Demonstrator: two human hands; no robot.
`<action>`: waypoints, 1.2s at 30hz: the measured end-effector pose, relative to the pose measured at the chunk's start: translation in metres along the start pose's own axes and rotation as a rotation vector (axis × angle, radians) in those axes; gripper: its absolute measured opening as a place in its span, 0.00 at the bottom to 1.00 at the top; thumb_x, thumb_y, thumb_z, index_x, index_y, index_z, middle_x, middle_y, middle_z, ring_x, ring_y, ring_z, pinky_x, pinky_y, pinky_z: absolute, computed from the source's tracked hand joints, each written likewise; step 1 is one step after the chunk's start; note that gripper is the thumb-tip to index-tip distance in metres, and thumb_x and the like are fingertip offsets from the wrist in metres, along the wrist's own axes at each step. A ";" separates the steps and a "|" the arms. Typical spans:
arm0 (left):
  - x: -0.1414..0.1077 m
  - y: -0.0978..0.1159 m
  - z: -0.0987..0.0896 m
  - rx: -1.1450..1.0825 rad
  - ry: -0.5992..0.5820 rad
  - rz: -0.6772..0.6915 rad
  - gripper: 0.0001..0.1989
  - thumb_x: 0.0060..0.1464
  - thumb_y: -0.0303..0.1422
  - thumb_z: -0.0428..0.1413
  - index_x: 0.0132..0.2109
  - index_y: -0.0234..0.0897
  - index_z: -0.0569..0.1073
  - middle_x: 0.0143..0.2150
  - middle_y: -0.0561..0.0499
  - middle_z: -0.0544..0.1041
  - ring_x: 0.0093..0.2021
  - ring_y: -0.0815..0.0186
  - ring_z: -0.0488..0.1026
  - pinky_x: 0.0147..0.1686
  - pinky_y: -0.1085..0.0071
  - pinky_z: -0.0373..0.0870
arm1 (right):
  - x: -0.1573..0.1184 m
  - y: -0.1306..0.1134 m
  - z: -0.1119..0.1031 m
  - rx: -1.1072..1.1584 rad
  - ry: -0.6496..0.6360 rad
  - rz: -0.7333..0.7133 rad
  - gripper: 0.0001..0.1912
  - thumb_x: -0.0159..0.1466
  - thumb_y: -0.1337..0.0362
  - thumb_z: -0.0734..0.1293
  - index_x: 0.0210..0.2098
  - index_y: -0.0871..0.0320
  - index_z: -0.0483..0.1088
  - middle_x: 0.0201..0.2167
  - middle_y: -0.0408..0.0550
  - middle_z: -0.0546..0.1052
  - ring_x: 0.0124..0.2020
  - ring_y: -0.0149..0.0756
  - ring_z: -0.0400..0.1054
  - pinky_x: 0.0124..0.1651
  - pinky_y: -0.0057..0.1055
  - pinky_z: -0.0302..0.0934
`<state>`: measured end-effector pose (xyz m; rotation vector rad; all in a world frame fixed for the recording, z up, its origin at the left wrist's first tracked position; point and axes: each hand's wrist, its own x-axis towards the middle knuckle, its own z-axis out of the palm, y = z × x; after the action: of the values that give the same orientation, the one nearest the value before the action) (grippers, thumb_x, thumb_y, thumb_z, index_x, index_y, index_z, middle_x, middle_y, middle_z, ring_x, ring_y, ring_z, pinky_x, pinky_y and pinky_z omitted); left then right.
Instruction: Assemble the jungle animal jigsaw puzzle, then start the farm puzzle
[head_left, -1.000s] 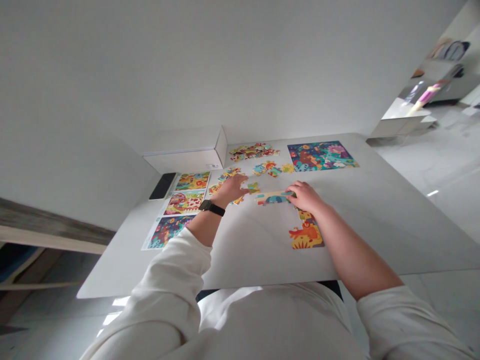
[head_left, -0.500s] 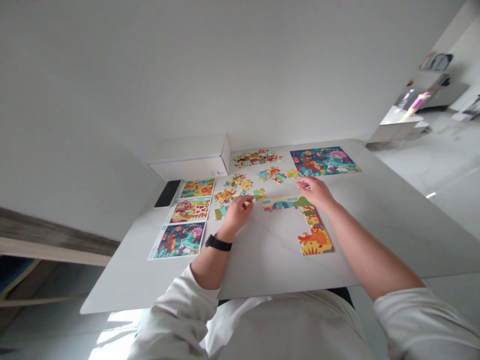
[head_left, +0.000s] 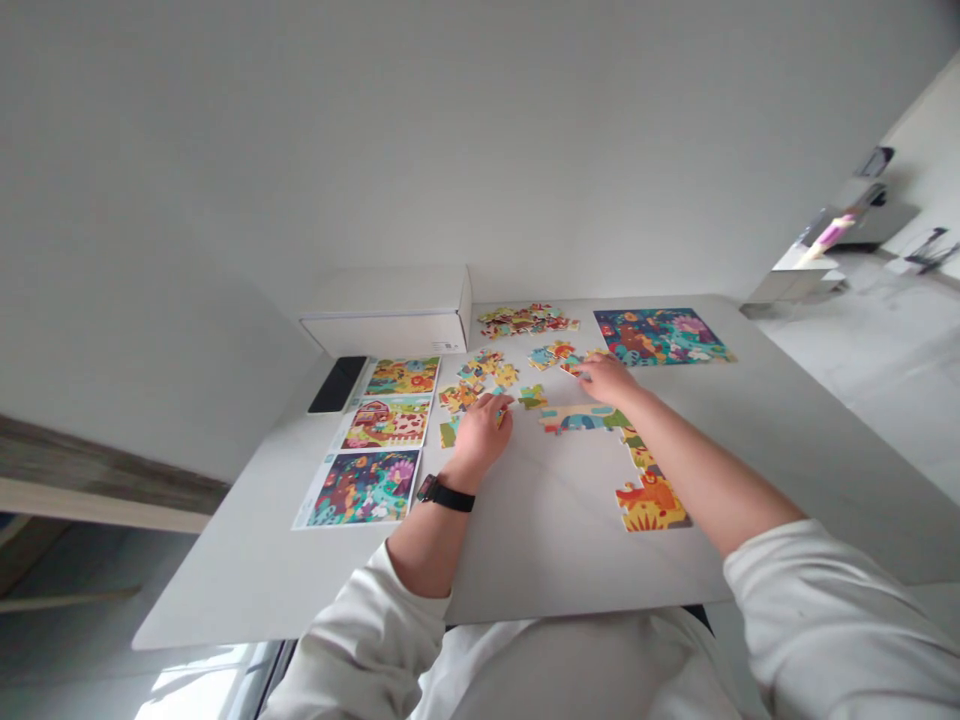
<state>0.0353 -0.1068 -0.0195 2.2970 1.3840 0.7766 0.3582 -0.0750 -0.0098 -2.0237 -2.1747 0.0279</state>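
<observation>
Left hand [head_left: 484, 432]: fingers curled at near edge of loose pieces [head_left: 487, 368]; pinching or not, cannot tell. Right hand [head_left: 606, 378]: fingertips at smaller cluster [head_left: 556, 353]; grip unclear. Partly joined puzzle [head_left: 585, 418] on surface [head_left: 540, 530], top strip right of left hand, just nearer body than right. Dark puzzle [head_left: 664, 335] beyond right hand.

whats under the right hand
Part of a blue-and-red jigsaw piece shows at the fingertip side of the right hand. Anything beneath the palm is covered and can't be seen.
</observation>
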 end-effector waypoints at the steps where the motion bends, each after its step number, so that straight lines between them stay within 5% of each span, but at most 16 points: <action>1: 0.001 0.000 0.001 0.000 -0.003 -0.005 0.15 0.69 0.28 0.56 0.57 0.42 0.83 0.54 0.44 0.84 0.54 0.55 0.82 0.58 0.60 0.80 | 0.002 0.000 0.001 0.007 0.000 -0.003 0.17 0.70 0.67 0.72 0.55 0.48 0.86 0.58 0.54 0.85 0.60 0.48 0.78 0.68 0.44 0.68; 7: 0.005 -0.002 0.006 -0.039 0.008 -0.030 0.16 0.68 0.26 0.56 0.55 0.43 0.83 0.53 0.45 0.85 0.55 0.56 0.83 0.59 0.60 0.80 | 0.009 0.006 0.000 0.125 0.025 -0.040 0.10 0.69 0.68 0.72 0.44 0.51 0.87 0.51 0.50 0.87 0.55 0.45 0.80 0.63 0.40 0.71; 14: 0.007 -0.002 0.009 -0.070 0.032 -0.055 0.15 0.68 0.25 0.55 0.55 0.42 0.82 0.52 0.45 0.85 0.53 0.58 0.83 0.58 0.62 0.79 | 0.020 0.001 -0.003 0.102 -0.027 0.077 0.20 0.66 0.67 0.77 0.58 0.51 0.83 0.58 0.53 0.86 0.59 0.50 0.81 0.64 0.43 0.72; 23: 0.007 0.001 0.007 -0.094 0.038 -0.052 0.17 0.67 0.25 0.56 0.58 0.42 0.81 0.50 0.45 0.84 0.51 0.57 0.82 0.56 0.61 0.79 | 0.026 0.006 -0.001 0.098 -0.054 0.092 0.26 0.62 0.61 0.83 0.59 0.48 0.82 0.54 0.52 0.86 0.53 0.46 0.81 0.58 0.38 0.73; 30: 0.000 0.011 0.011 -0.183 -0.079 0.116 0.17 0.68 0.26 0.55 0.59 0.39 0.82 0.50 0.44 0.84 0.45 0.61 0.82 0.51 0.65 0.79 | 0.017 0.007 0.004 0.217 0.069 0.070 0.25 0.64 0.69 0.78 0.61 0.51 0.81 0.54 0.54 0.83 0.47 0.44 0.81 0.57 0.39 0.74; 36: -0.006 0.020 0.013 -0.208 -0.127 0.180 0.17 0.67 0.26 0.57 0.57 0.41 0.83 0.49 0.45 0.85 0.49 0.60 0.83 0.56 0.63 0.79 | 0.021 0.001 0.004 0.235 0.109 0.087 0.19 0.65 0.69 0.75 0.55 0.53 0.83 0.49 0.54 0.85 0.46 0.45 0.81 0.55 0.39 0.74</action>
<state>0.0545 -0.1218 -0.0207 2.2836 1.0034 0.7732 0.3575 -0.0532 -0.0112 -1.9382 -1.9175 0.1715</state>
